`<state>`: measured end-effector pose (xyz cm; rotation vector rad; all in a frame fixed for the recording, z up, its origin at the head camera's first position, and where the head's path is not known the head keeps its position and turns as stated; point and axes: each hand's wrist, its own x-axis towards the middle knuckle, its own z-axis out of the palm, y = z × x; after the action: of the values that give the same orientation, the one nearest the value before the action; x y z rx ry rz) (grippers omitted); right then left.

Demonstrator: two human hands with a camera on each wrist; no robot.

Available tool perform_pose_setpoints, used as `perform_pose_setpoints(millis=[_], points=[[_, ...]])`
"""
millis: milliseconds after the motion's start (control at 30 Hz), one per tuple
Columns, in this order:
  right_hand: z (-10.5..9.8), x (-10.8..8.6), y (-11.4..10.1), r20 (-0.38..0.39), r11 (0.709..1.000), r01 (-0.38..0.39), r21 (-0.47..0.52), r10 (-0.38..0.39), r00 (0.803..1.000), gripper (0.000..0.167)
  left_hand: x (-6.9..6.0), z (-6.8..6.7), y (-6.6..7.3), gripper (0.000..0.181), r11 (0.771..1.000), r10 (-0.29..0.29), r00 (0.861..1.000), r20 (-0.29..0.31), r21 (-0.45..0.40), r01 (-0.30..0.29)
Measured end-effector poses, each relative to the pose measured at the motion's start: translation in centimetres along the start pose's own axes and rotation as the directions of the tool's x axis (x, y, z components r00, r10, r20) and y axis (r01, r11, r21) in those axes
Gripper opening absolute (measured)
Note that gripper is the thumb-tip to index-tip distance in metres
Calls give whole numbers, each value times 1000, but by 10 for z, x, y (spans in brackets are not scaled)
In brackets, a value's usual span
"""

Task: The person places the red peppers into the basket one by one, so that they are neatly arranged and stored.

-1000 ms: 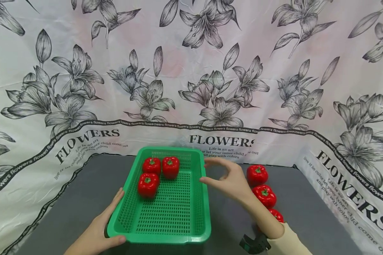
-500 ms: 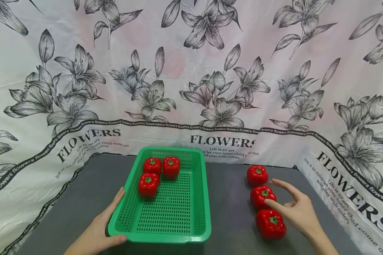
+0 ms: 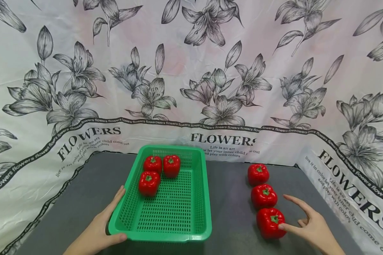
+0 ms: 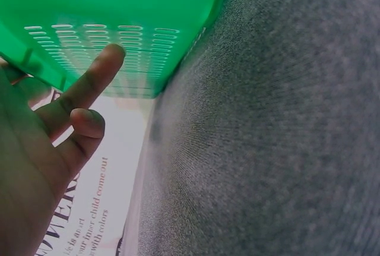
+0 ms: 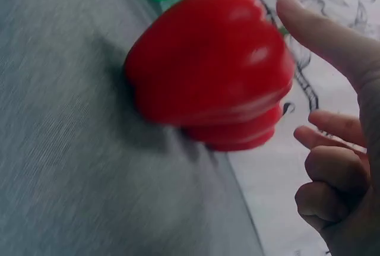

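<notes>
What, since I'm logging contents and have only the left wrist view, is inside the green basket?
Observer: The basket holds three red peppers, grouped toward its far left.

Operator: Thanks. Is anything outside it that I should log?

Observer: Yes, three loose peppers stand in a front-to-back row on the dark gray table, to the basket's right.

Operator: My view shows one of the hands. Where's the other?

Observer: The right hand is at the nearest loose pepper, its fingers not wrapped around it; I can't tell whether the thumb touches.
</notes>
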<state>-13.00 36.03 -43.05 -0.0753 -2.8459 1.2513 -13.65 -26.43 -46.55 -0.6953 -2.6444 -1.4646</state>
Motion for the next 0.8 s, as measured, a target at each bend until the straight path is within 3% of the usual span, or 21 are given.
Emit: perform_pose_setpoints(millis=[100,200,400,633,800], points=[[0,1,10,32,999,21,32,-22,999,92,1,-2,2,102,1000,5,1000,-4,-1,-5],[1,-1,19,29,992,91,89,-94,995,89,1,-2,2,100,1000,11,1000,0,-6,-11],[2,-5,29,48,945,232,229,-249,967,84,2,-1,0,99,997,32,999,-13,67,-32],[8,0,36,219,957,165,238,-218,951,81,0,-1,-1,100,995,42,999,-25,88,-40],[11,4,45,263,963,122,240,-186,947,74,1,-1,0,99,998,34,999,-16,57,-33]])
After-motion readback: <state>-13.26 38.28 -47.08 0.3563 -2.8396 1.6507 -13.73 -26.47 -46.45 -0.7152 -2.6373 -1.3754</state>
